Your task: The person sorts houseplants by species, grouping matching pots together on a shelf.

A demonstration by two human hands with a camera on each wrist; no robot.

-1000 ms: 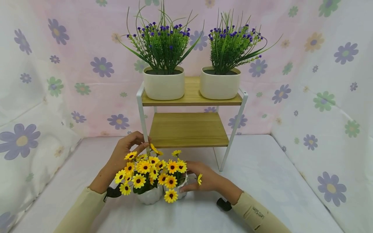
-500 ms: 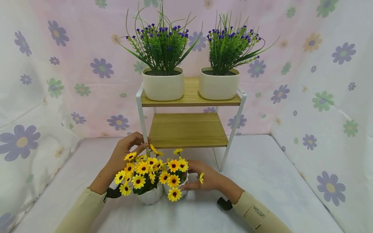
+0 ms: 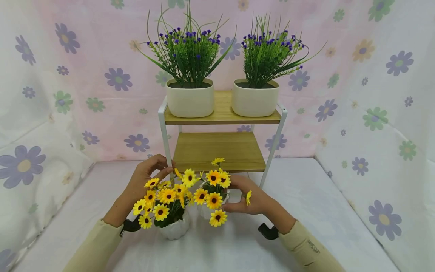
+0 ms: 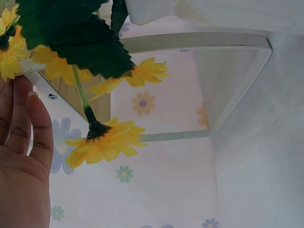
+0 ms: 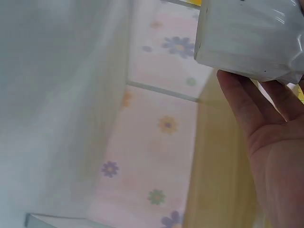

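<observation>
The right hand (image 3: 246,200) holds a small white pot (image 3: 205,212), its fingers placed around the side of the pot. This pot is upright, in front of the lower board (image 3: 217,149) of the stand (image 3: 276,138). Its wall is shiny and uneven, and above it are yellow flowers (image 3: 214,200) with dark brown centres, at least six of them, on thin green stems. The left hand (image 3: 144,177) pinches the white front leg of the stand between thumb and fingers, on the left side. I count two white pots with yellow flowers: the held one, and a second white pot (image 3: 175,229) standing near it on the white cloth (image 3: 231,253). The stand has two wooden boards; on the upper one are two cream pots (image 3: 190,100) with purple flowers (image 3: 192,36)
</observation>
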